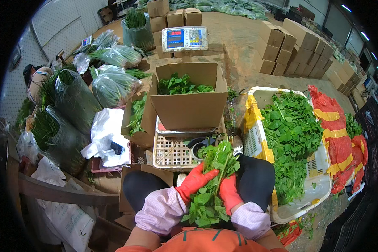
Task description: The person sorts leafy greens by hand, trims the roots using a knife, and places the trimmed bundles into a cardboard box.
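Note:
A bunch of leafy green stems is held over my lap, its leaves spilling both above and below my hands. My left hand, in a red rubber glove, is closed around the bunch's left side. Gloved the same way, my right hand holds the right side, with a long stem lying between the hands. Just ahead stands an open cardboard carton on a scale platform, with similar greens inside. A large white plastic crate on my right is heaped with loose greens.
A slatted plastic crate sits under the scale, whose display rises behind the carton. Another carton adjoins on the left. Bagged long-leaved greens crowd the left side. Red mesh sacks border the white crate; stacked cartons stand farther back.

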`<state>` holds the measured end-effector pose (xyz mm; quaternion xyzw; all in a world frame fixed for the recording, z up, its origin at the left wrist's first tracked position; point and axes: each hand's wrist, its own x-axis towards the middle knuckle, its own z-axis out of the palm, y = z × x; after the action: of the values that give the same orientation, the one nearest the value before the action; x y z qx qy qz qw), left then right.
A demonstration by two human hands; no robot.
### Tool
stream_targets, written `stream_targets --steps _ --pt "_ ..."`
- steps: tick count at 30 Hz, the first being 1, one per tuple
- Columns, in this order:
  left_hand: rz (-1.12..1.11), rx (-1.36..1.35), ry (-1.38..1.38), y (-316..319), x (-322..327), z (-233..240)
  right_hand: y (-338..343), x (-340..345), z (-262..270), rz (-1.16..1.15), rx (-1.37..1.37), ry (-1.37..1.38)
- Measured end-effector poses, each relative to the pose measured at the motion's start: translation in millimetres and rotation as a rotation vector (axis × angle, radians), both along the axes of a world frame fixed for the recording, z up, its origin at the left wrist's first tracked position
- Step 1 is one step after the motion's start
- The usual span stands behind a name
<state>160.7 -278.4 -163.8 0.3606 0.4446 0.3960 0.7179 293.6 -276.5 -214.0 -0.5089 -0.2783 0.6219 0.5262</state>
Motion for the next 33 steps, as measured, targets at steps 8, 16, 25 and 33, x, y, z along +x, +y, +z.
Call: stream_targets --steps 8,16,25,33 --pt "-0.133 0.194 0.106 1.3 21.5 0.7 10.8 15.0 -119.9 -0.016 0.23 0.469" --pt "-0.006 0.131 0.365 6.8 11.8 29.4 6.5 11.2 -23.4 -0.013 -0.005 -0.2" --pt "0.085 0.579 1.45 30.0 -7.4 -0.4 -22.3 15.7 52.6 0.047 0.082 -0.309" --pt "0.05 0.61 1.563 26.5 -0.9 -0.7 -43.7 18.1 55.5 0.435 0.268 -1.389"
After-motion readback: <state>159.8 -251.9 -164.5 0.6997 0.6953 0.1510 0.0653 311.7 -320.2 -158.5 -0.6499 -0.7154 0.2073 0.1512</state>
